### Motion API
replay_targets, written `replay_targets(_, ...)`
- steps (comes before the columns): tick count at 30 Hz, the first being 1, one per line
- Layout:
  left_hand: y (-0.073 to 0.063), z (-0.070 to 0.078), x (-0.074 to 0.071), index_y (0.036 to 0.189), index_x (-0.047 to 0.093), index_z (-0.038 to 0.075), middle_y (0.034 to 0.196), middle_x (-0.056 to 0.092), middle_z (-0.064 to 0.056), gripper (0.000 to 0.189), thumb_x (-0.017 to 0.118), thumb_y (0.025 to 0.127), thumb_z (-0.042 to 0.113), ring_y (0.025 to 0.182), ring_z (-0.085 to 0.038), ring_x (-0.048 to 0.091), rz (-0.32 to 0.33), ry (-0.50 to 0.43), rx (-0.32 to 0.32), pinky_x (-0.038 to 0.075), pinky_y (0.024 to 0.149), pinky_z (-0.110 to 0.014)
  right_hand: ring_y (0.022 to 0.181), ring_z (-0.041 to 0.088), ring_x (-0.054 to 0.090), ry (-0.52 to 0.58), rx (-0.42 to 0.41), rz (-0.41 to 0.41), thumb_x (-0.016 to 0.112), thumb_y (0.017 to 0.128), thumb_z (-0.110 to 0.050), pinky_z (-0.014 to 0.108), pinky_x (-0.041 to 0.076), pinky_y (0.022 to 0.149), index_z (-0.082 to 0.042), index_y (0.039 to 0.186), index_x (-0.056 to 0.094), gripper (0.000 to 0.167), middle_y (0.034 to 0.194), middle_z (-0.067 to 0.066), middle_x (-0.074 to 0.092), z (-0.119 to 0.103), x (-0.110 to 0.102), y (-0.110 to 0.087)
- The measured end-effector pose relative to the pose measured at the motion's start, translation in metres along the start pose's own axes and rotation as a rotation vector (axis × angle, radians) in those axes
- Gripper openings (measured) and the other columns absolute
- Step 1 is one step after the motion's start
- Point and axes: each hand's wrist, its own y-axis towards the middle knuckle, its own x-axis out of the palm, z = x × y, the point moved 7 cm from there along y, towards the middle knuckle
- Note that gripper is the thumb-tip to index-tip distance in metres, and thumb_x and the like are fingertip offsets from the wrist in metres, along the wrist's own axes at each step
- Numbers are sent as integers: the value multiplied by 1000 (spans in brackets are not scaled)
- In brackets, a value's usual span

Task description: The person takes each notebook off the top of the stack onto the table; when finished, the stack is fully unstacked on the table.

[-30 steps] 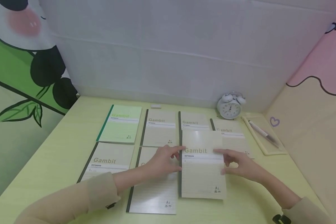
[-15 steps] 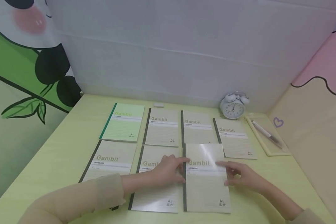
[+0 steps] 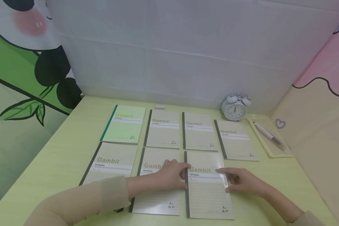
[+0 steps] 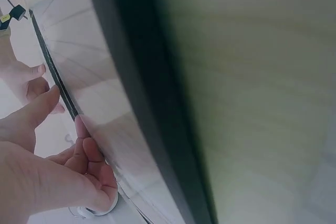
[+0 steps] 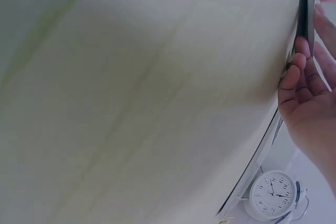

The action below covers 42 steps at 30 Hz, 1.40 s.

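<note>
A beige A5 notebook (image 3: 209, 197) with a dark spine lies low at the front right of the head view. My left hand (image 3: 172, 175) pinches its spine edge, thumb toward me and a fingertip over the cover. At the opposite edge my right hand (image 3: 247, 182) holds it between forefinger and thumb. In the right wrist view, the right hand (image 5: 310, 98) has its fingers at the notebook's thin edge (image 5: 307, 9). Left of it, a matching notebook (image 3: 158, 201) is partly covered by my left hand and forearm. Another front-row notebook (image 3: 113, 160) is partly hidden by my sleeve.
Behind stand in a row a green notebook (image 3: 127, 128) and three beige notebooks (image 3: 164, 136), the rightmost notebook (image 3: 238, 146) slightly askew. A white alarm clock (image 3: 235, 108), a pen (image 3: 268, 133) on a yellow-rimmed pouch (image 3: 274, 153) and an eraser (image 3: 159, 107) sit farther back.
Both hands have brought the notebook toward me and down, off the back-row notebooks it overlapped, into line beside the front-row one. The hold at both edges stays the same.
</note>
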Motion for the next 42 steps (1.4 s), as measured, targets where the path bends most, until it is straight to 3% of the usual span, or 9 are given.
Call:
replay_targets(10,1,1,1,130,57,13,70,53,14,70,83,67,30,71,-6,41,-7,47,11,26,73,-26,70,6,44,-15,7,-25,77,74,-37,19,40,59,-15,129,57,62,83,-4,52,-2,4,5)
replay_targets(15,0,0,-2,131,56,13,73,56,12,72,83,67,29,71,-6,44,-25,-27,-14,30,79,-30,69,6,46,-29,14,-47,77,76,-35,19,41,59,-14,130,56,62,84,-4,53,-4,1,6)
replay_targets(20,-7,3,-12,134,53,14,77,59,13,74,83,68,30,69,-5,47,-56,-134,-25,36,80,-32,68,6,48,-76,-49,3,78,76,-26,19,43,59,-9,129,56,59,83,-3,53,-16,-15,12)
replay_targets(25,-13,8,-34,134,52,14,80,61,14,71,82,71,31,79,-11,47,-42,-171,16,37,70,-26,67,7,50,-131,-147,57,76,78,-15,21,46,58,-4,127,55,55,83,0,53,-38,-32,21)
replay_targets(31,-17,7,-63,136,51,17,89,62,11,70,79,74,33,94,-20,50,16,-129,55,39,80,-35,64,6,49,-176,-174,74,76,78,-8,21,46,56,-5,128,55,55,81,4,53,-56,-44,36)
replay_targets(35,-21,3,-86,137,49,22,94,58,16,71,79,74,37,98,-15,48,57,-90,70,41,81,-35,66,9,49,-214,-177,88,76,79,-14,21,45,58,-10,130,55,55,79,-2,51,-68,-54,45)
replay_targets(42,-37,-9,-132,140,44,24,104,57,12,76,80,74,37,105,-14,49,122,-49,95,43,89,-38,65,6,48,-276,-193,134,77,79,-21,23,45,60,-11,130,55,57,79,-11,49,-94,-76,62)
